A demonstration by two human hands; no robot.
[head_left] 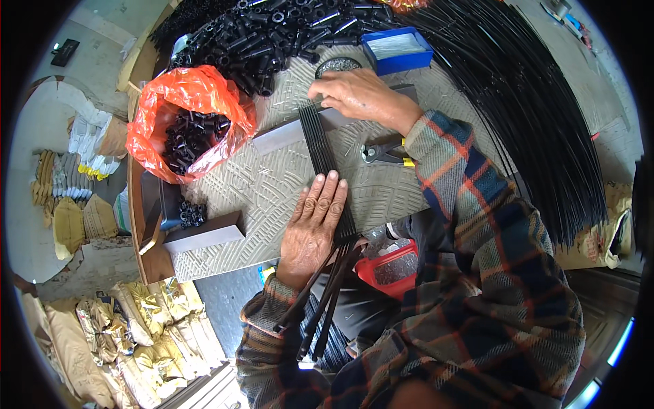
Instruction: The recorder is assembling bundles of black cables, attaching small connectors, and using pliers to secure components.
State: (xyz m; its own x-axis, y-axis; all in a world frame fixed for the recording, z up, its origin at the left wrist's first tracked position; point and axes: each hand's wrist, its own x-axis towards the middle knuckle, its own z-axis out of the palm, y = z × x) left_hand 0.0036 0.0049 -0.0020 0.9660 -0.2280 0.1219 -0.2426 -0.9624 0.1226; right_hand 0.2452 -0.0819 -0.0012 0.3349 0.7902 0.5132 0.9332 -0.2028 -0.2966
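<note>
My left hand (310, 228) lies flat with its fingers stretched out, its edge against a row of thin black rods (317, 143). The rods run side by side across a grey metal bar (281, 136), and their near ends hang past the table edge by my left forearm. At the far ends, where fine thin tips stick out, my right hand (357, 95) has its fingers bent and drawn together. What is between those fingertips is too small to make out. Just beyond stands a round dark dish (338, 65). Pliers with yellow-and-black handles (383, 153) lie right of the rods.
An orange plastic bag (146, 133) of black parts stands left on the patterned table (255, 198). Black tubular parts (272, 34) are heaped at the back, beside a blue box (398, 58). Long black rods (545, 129) fill the right side. Another metal bar (204, 233) lies front left.
</note>
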